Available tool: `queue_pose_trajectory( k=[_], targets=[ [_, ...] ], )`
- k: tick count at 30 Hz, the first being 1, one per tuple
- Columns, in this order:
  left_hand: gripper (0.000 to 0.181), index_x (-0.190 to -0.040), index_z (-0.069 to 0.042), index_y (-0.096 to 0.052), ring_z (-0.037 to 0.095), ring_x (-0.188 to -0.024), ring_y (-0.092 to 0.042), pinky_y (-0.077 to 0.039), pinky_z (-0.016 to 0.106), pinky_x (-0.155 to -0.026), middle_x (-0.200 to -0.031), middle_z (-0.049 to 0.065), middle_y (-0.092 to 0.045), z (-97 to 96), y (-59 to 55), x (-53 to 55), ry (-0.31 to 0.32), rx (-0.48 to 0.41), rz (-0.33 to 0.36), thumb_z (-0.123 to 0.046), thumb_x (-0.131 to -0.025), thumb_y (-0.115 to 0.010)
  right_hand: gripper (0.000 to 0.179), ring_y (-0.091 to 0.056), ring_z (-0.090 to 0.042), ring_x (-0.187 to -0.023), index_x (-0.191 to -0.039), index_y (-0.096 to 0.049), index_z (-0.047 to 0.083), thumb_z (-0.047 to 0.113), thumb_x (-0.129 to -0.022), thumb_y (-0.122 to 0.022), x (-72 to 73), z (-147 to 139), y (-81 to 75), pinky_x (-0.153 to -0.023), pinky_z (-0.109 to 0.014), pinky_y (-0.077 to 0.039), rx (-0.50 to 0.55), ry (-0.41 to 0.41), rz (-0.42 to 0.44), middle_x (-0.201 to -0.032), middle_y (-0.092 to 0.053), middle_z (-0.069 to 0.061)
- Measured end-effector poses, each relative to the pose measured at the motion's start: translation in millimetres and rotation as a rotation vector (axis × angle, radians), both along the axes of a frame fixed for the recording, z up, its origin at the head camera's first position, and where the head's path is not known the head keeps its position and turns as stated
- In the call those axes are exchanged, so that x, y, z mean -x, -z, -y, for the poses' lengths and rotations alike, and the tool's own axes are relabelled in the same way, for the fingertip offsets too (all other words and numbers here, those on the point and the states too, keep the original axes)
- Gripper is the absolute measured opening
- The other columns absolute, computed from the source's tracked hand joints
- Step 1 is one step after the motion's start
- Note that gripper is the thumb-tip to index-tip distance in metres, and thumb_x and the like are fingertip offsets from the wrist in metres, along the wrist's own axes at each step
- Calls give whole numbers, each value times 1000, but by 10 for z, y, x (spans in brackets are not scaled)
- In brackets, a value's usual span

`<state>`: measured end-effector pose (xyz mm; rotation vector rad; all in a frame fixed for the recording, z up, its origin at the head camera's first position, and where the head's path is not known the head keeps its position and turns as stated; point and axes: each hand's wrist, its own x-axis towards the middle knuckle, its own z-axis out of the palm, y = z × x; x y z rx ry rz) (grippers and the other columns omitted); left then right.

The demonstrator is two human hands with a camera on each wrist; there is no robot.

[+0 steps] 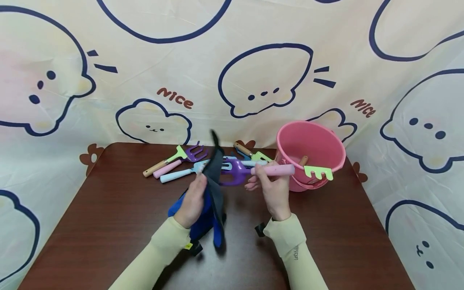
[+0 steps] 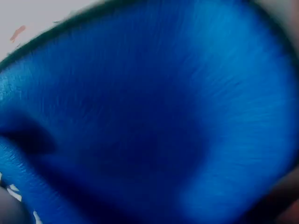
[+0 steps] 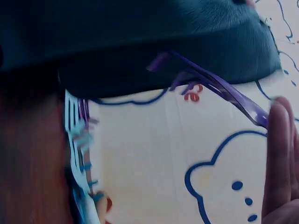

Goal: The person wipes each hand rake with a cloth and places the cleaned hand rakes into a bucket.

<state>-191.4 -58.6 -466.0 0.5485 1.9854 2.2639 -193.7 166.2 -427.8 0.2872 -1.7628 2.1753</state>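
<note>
My left hand (image 1: 192,201) grips a floppy blue and dark grey fabric piece (image 1: 216,177), held up over the table. Its blue surface (image 2: 140,93) fills most of the left wrist view; its exact kind does not show. In my right hand (image 1: 276,195) is a small hand rake with a pink handle (image 1: 275,170), pinched between thumb and fingers. The rake's purple head (image 1: 235,172) points left, its tines right by the fabric's dark side. In the right wrist view the purple tines (image 3: 224,88) overlap that dark side.
Several toy garden tools, among them a purple fork (image 1: 195,152) and a light blue handle (image 1: 176,175), lie along the back of the brown table (image 1: 108,225). A pink bucket (image 1: 311,139) stands at the back right, a green rake head (image 1: 319,172) over its rim. Patterned cloth hangs behind.
</note>
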Motion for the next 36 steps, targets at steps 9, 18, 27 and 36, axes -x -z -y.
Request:
queue_pose_trajectory(
  k=[9,18,27,36],
  targets=[
    [40,-146,-19,-59,31,-150,-31,-28,59,-118,-161,10,-39,-76,143,118,-298,431,-559,-24,-106,-60,11,-75,-18,-60,-95,-58,-2,5,-102,-63,-130,158,-48,-59,-39,-62,-25,-114,39,-76,-76,-4],
    [45,-137,-19,-47,18,-110,-67,-57,36,-97,-119,-2,-70,16,63,174,17,-250,288,-8,-99,-68,17,-76,-17,-63,-99,-54,-12,1,-100,-64,-189,248,-44,-62,-39,-62,-59,-169,15,-78,-77,-3],
    [57,-154,-19,-35,16,-130,-52,-43,40,-113,-144,-2,-51,43,147,237,-61,-38,145,-25,-104,-63,9,-76,-19,-63,-99,-57,-11,-5,-98,-64,-197,276,-8,-59,-42,-62,-137,-192,-86,-81,-77,-9],
    [69,-164,-33,-23,23,-154,-27,-22,65,-123,-168,-3,-27,-72,217,149,-265,210,-257,-25,-106,-60,9,-76,-24,-64,-98,-59,-10,-4,-98,-66,-219,284,-28,-58,-43,-61,-132,-149,-102,-82,-73,-24]
  ],
)
